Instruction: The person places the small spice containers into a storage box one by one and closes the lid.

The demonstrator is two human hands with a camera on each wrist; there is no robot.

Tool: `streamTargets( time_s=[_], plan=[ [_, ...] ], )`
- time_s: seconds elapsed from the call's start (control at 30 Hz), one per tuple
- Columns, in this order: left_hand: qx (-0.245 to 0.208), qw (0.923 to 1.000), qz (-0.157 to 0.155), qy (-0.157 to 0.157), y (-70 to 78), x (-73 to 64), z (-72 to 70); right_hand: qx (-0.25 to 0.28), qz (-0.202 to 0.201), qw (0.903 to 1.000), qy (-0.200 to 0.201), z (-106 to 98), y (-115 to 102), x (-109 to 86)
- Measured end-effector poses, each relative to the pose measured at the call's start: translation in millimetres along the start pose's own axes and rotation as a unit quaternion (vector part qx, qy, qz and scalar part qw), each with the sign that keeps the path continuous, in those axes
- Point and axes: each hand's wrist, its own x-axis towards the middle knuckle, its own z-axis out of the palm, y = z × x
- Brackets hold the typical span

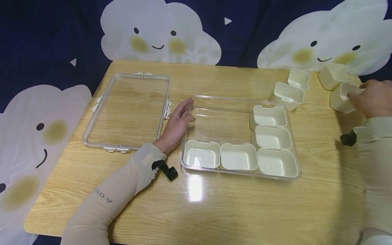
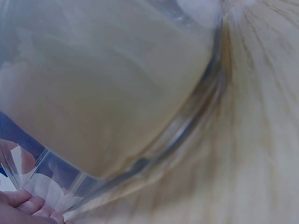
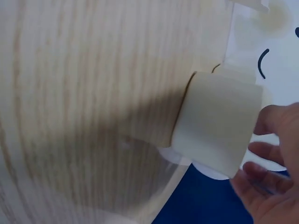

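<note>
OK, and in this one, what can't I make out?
- Head: part of the rim of the cream bin nearest the right hand, covered by that hand.
- Right wrist: that bin's inside, behind its own outer wall.
- Left wrist: what lies behind the clear box's wall, blurred.
- Left wrist: part of the left hand, cut off by the picture's lower left corner.

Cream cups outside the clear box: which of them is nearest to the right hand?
The front cup of the rightmost pair: the right hand is at its rim. The cup behind it and the two at left stand farther off.
</note>
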Motion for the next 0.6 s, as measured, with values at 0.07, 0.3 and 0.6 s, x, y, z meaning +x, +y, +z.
streamTargets(
  time_s=[0.07,0.3,0.6],
  plan=[
    [0.001,1.0,0.0,0.002,0.5,-0.2,-0.4,0.007,-0.018,0.9997,0.011,0,-4,0.2],
    [0.0,1.0,0.0,0.003,0.0,-0.4,-1.3,0.05,-0.017,0.9985,-0.009,2,-25,5.8],
    [-0.004,1.0,0.003,0.0,0.5,-0.5,-0.8,0.01,-0.067,0.9961,-0.056,10,-22,10.1]
  ],
)
